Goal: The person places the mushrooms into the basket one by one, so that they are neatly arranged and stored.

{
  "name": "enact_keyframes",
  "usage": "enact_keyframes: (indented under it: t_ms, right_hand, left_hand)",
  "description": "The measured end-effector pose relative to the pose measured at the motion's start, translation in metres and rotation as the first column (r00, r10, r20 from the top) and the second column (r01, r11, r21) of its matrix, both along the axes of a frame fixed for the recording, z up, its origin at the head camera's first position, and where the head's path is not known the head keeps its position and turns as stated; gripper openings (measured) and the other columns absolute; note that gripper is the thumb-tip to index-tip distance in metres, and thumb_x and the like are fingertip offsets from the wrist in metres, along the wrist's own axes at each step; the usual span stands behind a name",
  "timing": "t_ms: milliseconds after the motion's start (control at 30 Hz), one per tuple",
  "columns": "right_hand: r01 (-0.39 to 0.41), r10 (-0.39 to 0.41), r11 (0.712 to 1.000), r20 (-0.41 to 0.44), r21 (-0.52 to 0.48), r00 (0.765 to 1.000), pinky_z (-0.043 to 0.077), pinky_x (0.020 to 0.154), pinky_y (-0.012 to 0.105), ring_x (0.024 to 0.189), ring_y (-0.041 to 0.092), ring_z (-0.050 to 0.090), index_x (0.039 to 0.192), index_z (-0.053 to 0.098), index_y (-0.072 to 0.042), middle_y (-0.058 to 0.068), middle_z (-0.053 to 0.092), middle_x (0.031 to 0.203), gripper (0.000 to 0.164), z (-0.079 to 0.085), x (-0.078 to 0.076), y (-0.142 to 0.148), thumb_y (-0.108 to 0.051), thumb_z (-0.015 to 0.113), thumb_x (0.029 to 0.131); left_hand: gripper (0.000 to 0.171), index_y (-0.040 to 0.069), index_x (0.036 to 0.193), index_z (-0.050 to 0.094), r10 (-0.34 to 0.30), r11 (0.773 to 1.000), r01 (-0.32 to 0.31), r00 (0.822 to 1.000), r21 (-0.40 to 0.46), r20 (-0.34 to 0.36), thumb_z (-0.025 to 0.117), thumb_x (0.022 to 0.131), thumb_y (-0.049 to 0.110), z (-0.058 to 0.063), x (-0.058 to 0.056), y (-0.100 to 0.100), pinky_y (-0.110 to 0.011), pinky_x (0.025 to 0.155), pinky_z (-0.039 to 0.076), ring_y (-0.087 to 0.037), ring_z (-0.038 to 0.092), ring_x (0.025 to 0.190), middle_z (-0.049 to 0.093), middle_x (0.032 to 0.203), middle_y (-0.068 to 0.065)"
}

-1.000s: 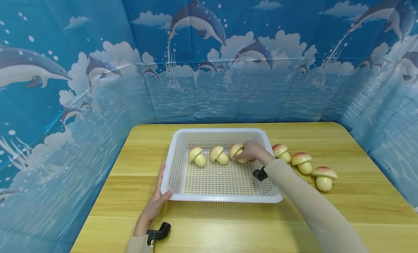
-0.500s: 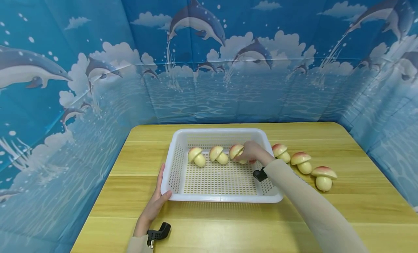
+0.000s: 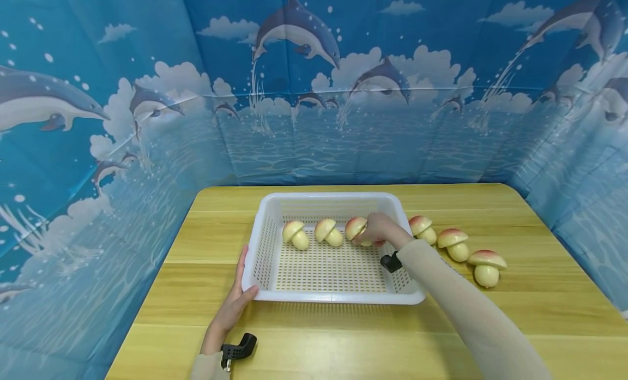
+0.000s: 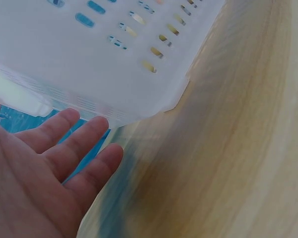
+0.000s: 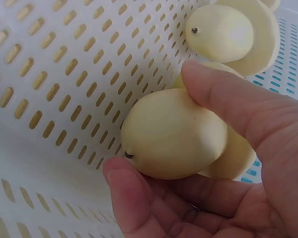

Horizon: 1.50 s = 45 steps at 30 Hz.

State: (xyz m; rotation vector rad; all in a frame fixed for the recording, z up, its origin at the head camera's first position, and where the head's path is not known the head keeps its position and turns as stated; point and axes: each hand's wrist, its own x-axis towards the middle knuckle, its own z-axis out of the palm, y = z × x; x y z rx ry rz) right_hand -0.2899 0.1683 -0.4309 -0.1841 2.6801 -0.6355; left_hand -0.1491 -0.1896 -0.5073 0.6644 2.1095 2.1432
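Note:
My right hand (image 3: 380, 227) reaches into a white slotted plastic basket (image 3: 333, 297) and holds a toy mushroom (image 3: 354, 227) by its stem. In the right wrist view, the thumb lies on one side of the pale stem (image 5: 171, 134) and the fingers curl under the other, with the cap behind. Two more toy mushrooms, one at the left (image 3: 296, 235) and one in the middle (image 3: 328, 233), lie in the same row. At the basket's near left corner is my left hand (image 3: 233, 306), its thumb over the rim. Its outstretched fingers (image 4: 89, 134) reach the outer side.
Outside the basket's right wall, three toy mushrooms with reddish caps, far (image 3: 423, 230), middle (image 3: 453, 245) and near (image 3: 487, 268), lie in a slanting row on the wooden table (image 3: 314, 342). A blue dolphin-print curtain (image 3: 314, 145) hangs behind and beside the table.
The mushroom in my right hand has shifted very slightly to the right. My left hand and the basket stay in place.

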Motion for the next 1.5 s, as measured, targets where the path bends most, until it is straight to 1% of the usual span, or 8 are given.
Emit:
enact_keyframes:
  t_ms: [200, 400, 633, 933, 1100, 1233, 1367, 1500]
  right_hand:
    - [0.004, -0.004, 1.000, 0.011, -0.003, 1.000, 0.042, 0.046, 0.025, 0.044, 0.013, 0.044, 0.066, 0.045, -0.011, -0.001, 0.035, 0.056, 0.042, 0.000, 0.000, 0.000, -0.031, 0.082, 0.072]
    - [-0.004, 0.005, 1.000, 0.015, -0.013, 1.000, 0.039, 0.046, 0.025, 0.045, 0.014, 0.043, 0.068, 0.047, -0.010, 0.000, 0.035, 0.055, 0.040, 0.000, 0.000, 0.000, -0.031, 0.081, 0.074]
    - [-0.025, 0.025, 0.999, 0.018, 0.020, 1.000, 0.039, 0.046, 0.025, 0.045, 0.015, 0.046, 0.062, 0.043, -0.013, -0.003, 0.030, 0.052, 0.044, 0.001, -0.001, 0.001, -0.034, 0.080, 0.074]
    - [-0.026, 0.027, 0.998, -0.025, 0.051, 0.999, 0.038, 0.046, 0.024, 0.046, 0.015, 0.048, 0.060, 0.044, -0.012, -0.001, 0.038, 0.054, 0.045, 0.002, 0.001, 0.000, -0.034, 0.081, 0.072]
    - [-0.020, 0.022, 0.996, -0.032, 0.083, 0.999, 0.039, 0.048, 0.025, 0.049, 0.014, 0.046, 0.069, 0.050, -0.008, 0.004, 0.045, 0.062, 0.042, 0.003, 0.002, -0.002, -0.034, 0.083, 0.070]
    - [-0.008, 0.010, 0.997, -0.028, 0.078, 1.000, 0.041, 0.049, 0.027, 0.052, 0.016, 0.048, 0.077, 0.050, -0.005, 0.008, 0.048, 0.070, 0.044, 0.006, 0.003, -0.002, -0.031, 0.085, 0.068]
    - [-0.008, 0.010, 0.998, -0.030, 0.065, 1.000, 0.041, 0.048, 0.027, 0.049, 0.016, 0.046, 0.080, 0.049, -0.004, 0.008, 0.048, 0.068, 0.044, 0.011, 0.006, -0.001, -0.028, 0.084, 0.068]
    - [-0.017, 0.022, 0.996, -0.062, 0.083, 0.998, 0.039, 0.050, 0.029, 0.053, 0.017, 0.043, 0.080, 0.051, -0.003, 0.007, 0.046, 0.068, 0.041, 0.017, 0.010, -0.002, -0.028, 0.083, 0.071]
  left_hand:
    - [0.080, 0.030, 0.152, -0.009, 0.005, 1.000, -0.005, 1.000, -0.004, 0.001, 0.046, 0.094, 0.022, 0.000, 0.000, 0.000, -0.065, 0.101, 0.006, -0.040, 0.003, 0.140, -0.008, 0.158, -0.002]
    - [0.079, 0.036, 0.151, -0.007, -0.006, 1.000, 0.006, 1.000, -0.002, 0.001, 0.046, 0.094, 0.022, 0.000, -0.001, -0.002, -0.064, 0.102, 0.006, -0.039, 0.003, 0.140, -0.008, 0.158, -0.003]
    - [0.079, 0.036, 0.151, -0.009, -0.016, 1.000, 0.016, 1.000, -0.006, 0.005, 0.045, 0.095, 0.021, 0.000, -0.001, -0.002, -0.064, 0.102, 0.006, -0.039, 0.001, 0.140, -0.011, 0.157, -0.003]
    - [0.079, 0.035, 0.151, -0.008, -0.012, 1.000, 0.012, 1.000, -0.005, 0.007, 0.046, 0.095, 0.021, 0.000, -0.001, -0.002, -0.064, 0.102, 0.005, -0.038, 0.001, 0.140, -0.010, 0.158, -0.003]
    - [0.079, 0.035, 0.151, -0.009, -0.020, 1.000, 0.020, 1.000, 0.000, 0.006, 0.045, 0.095, 0.020, 0.000, -0.001, -0.002, -0.064, 0.102, 0.006, -0.039, 0.001, 0.140, -0.011, 0.157, -0.004]
    - [0.080, 0.035, 0.151, -0.009, -0.022, 1.000, 0.022, 1.000, 0.001, -0.003, 0.045, 0.094, 0.019, -0.001, -0.001, -0.002, -0.064, 0.102, 0.006, -0.039, 0.000, 0.140, -0.012, 0.157, -0.004]
    - [0.080, 0.034, 0.151, -0.008, -0.022, 1.000, 0.022, 1.000, 0.001, -0.012, 0.045, 0.094, 0.019, -0.001, -0.001, -0.002, -0.064, 0.102, 0.005, -0.039, -0.001, 0.140, -0.012, 0.157, -0.004]
    - [0.080, 0.034, 0.151, -0.009, -0.025, 1.000, 0.025, 1.000, 0.000, -0.011, 0.045, 0.094, 0.019, -0.001, -0.002, -0.002, -0.065, 0.102, 0.005, -0.039, -0.001, 0.140, -0.012, 0.157, -0.004]
